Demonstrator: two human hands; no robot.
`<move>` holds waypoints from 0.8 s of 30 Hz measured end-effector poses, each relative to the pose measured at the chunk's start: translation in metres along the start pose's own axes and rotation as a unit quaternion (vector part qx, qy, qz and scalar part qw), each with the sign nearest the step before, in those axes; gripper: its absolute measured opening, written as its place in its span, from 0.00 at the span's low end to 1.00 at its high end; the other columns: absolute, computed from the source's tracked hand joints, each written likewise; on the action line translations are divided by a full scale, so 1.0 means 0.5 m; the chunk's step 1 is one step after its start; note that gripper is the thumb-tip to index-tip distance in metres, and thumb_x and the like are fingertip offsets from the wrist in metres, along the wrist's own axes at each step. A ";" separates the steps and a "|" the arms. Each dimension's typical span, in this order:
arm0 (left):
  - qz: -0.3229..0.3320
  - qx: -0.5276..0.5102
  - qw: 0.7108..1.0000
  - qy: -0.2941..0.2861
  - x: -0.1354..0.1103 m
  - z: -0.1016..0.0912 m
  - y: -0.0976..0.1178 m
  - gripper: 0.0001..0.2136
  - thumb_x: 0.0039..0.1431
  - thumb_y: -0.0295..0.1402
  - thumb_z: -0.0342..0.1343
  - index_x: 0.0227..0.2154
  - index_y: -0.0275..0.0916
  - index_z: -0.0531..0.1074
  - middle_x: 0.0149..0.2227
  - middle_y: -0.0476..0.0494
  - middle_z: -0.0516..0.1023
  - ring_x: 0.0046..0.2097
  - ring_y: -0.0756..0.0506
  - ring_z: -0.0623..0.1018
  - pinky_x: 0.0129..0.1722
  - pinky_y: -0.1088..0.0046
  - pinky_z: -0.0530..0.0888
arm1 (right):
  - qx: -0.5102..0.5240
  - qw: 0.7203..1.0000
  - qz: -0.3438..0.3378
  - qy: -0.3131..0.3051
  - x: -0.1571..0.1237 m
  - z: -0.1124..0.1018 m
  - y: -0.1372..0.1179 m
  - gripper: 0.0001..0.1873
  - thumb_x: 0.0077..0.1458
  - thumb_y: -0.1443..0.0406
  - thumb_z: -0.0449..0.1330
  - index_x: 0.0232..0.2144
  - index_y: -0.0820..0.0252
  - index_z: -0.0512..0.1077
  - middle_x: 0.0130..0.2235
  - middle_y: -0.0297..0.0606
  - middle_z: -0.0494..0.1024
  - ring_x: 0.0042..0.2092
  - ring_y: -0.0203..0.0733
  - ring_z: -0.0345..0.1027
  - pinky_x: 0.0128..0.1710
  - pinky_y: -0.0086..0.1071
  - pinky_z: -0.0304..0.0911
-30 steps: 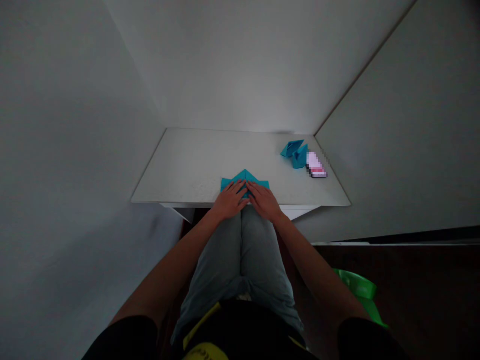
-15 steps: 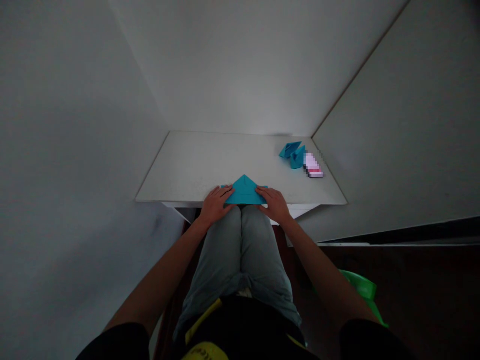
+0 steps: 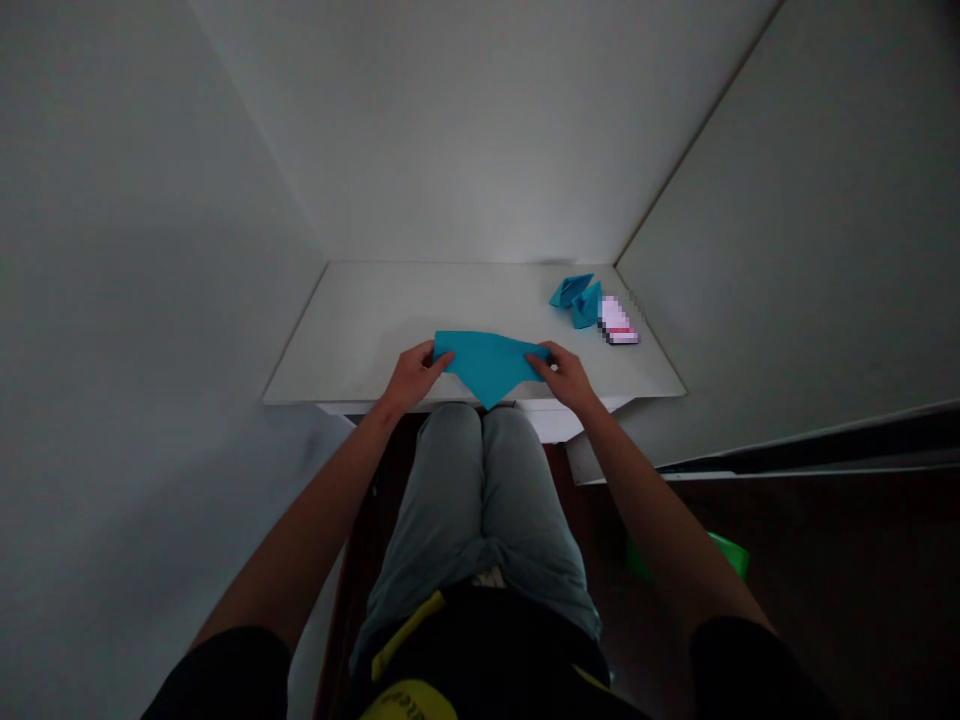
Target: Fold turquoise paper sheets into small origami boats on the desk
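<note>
Over the front edge of the white rectangular tabletop (image 3: 367, 325), I see the person holding out a bright blue sheet of folded paper (image 3: 489, 362), a wide band with a triangular point dipping toward the lap. The left hand (image 3: 411, 378) has its left end clamped between thumb and fingers, the thumb on the face and the fingers mostly behind; the right hand (image 3: 568, 378) pinches the other end the same way. Whether the sheet touches the tabletop, I can't tell.

Toward the tabletop's far right corner sit two small blue folded-paper shapes (image 3: 587, 308), and just beside them lies a flat pink-and-white object with a dark edge (image 3: 619, 323), blurred into blocks. Below the tabletop's front edge are pale blue jeans (image 3: 450, 480).
</note>
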State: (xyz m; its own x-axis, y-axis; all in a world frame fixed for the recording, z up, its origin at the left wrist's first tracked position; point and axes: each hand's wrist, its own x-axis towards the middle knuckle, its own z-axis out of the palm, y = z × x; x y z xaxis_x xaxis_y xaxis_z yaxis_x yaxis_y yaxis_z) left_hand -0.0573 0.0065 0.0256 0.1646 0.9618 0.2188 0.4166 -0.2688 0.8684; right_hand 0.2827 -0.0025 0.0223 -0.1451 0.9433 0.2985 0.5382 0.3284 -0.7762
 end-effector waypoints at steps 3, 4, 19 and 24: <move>-0.029 0.008 1.000 -0.004 0.021 0.013 -0.008 0.17 0.67 0.46 0.60 0.51 0.41 0.74 0.35 0.49 0.82 0.35 0.45 0.79 0.39 0.67 0.74 | -0.017 0.999 0.033 -0.006 0.023 0.019 0.024 0.20 0.66 0.46 0.63 0.41 0.55 0.77 0.30 0.33 0.74 0.32 0.43 0.68 0.35 0.37 0.66; -0.044 0.032 0.999 -0.009 0.022 0.019 -0.014 0.20 0.66 0.44 0.61 0.56 0.42 0.71 0.33 0.51 0.81 0.34 0.44 0.79 0.39 0.67 0.74 | -0.030 0.999 0.039 -0.009 0.025 0.028 0.035 0.19 0.65 0.47 0.63 0.45 0.55 0.78 0.31 0.33 0.74 0.32 0.44 0.69 0.35 0.38 0.67; 0.190 0.265 0.933 -0.153 -0.073 -0.023 -0.077 0.24 0.71 0.50 0.61 0.66 0.50 0.76 0.68 0.41 0.78 0.72 0.36 0.74 0.70 0.49 0.67 | -0.178 0.950 -0.198 -0.163 -0.064 -0.008 0.072 0.27 0.71 0.51 0.64 0.68 0.46 0.75 0.68 0.42 0.78 0.69 0.58 0.73 0.64 0.57 0.67; 0.188 0.227 0.942 -0.160 -0.083 -0.034 -0.091 0.18 0.75 0.46 0.57 0.62 0.54 0.80 0.66 0.44 0.80 0.70 0.39 0.76 0.70 0.49 0.67 | -0.106 0.955 -0.181 -0.208 -0.059 -0.034 0.075 0.24 0.71 0.50 0.63 0.65 0.45 0.77 0.68 0.37 0.79 0.69 0.54 0.73 0.68 0.56 0.66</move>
State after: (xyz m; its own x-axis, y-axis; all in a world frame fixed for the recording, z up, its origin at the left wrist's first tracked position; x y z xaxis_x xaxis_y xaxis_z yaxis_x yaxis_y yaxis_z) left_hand -0.0986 -0.0203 -0.0154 0.6084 0.7483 0.2645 0.6023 -0.6523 0.4601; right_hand 0.3213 -0.0186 -0.0062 -0.6479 0.7212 0.2450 0.5397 0.6617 -0.5204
